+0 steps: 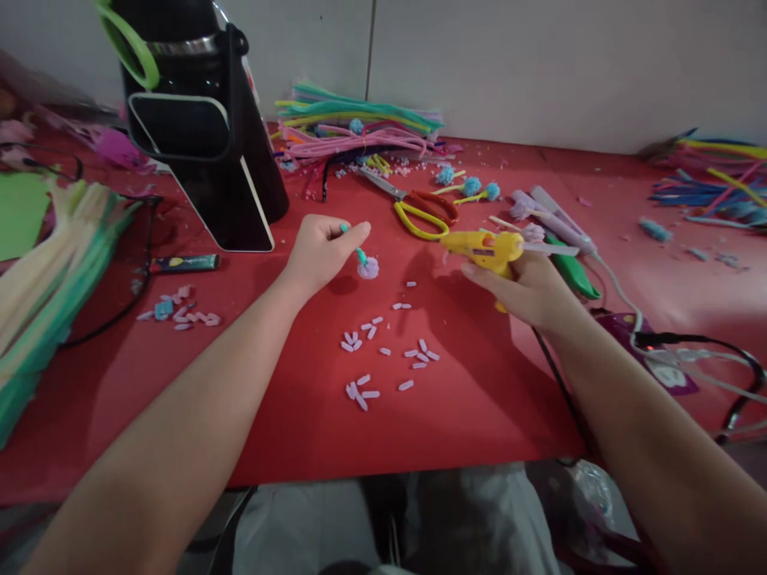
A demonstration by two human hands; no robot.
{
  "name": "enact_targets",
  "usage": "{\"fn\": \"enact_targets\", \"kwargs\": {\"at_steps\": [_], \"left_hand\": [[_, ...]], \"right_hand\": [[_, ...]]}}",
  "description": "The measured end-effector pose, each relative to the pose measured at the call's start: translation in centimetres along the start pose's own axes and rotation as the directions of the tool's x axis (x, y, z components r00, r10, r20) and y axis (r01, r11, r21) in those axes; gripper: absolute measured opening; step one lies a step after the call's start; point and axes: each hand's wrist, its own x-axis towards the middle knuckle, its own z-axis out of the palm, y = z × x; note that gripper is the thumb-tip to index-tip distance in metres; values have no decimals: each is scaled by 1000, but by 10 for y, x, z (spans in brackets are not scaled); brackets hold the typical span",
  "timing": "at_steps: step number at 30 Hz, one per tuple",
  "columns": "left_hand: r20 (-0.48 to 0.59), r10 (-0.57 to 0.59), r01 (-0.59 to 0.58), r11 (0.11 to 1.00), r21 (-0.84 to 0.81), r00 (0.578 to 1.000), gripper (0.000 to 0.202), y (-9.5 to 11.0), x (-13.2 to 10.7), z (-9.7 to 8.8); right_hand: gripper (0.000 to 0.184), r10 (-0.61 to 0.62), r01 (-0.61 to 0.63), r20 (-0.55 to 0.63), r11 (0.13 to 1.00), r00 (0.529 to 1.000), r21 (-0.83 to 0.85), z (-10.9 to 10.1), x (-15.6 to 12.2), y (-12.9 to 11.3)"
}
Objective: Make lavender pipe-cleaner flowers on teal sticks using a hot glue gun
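Observation:
Between the thumb and fingers of my left hand (327, 249) is the teal stem of a small pipe-cleaner flower (367, 267), its fuzzy lilac head hanging low over the table. My right hand (533, 291) is wrapped round a yellow hot glue gun (484, 249). Its nozzle points left toward the flower, with a gap between them. A whitish glue stick (548, 249) sticks out of the gun's back. Short lilac pipe-cleaner pieces (423, 353) lie scattered on the red table (479, 407) below both hands.
Red-and-yellow-handled scissors (423, 216) lie behind the hands, near several blue pompom flowers (472, 187). A black bottle (257, 160) with a phone (180, 124) stands at left. Pipe-cleaner bundles (359, 120) lie along the wall. Cables (701, 343) and a green-handled tool (575, 267) are at right.

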Motion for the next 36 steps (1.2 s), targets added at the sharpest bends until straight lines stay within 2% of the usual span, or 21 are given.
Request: {"fn": "enact_targets", "kwargs": {"at_steps": [3, 6, 11, 36], "left_hand": [[1, -6, 6, 1000, -10, 1000, 58, -1, 1, -1], [8, 6, -6, 1000, -6, 1000, 57, -3, 1, -1], [15, 10, -10, 1000, 0, 1000, 56, -5, 2, -1], [15, -52, 51, 999, 9, 999, 59, -1, 1, 1]], "right_hand": [[16, 84, -98, 73, 971, 994, 220, 21, 4, -12], [21, 29, -74, 138, 939, 990, 335, 38, 1, -21], [23, 17, -92, 226, 941, 974, 325, 47, -4, -28], [18, 34, -136, 288, 930, 957, 341, 48, -5, -23]]}}
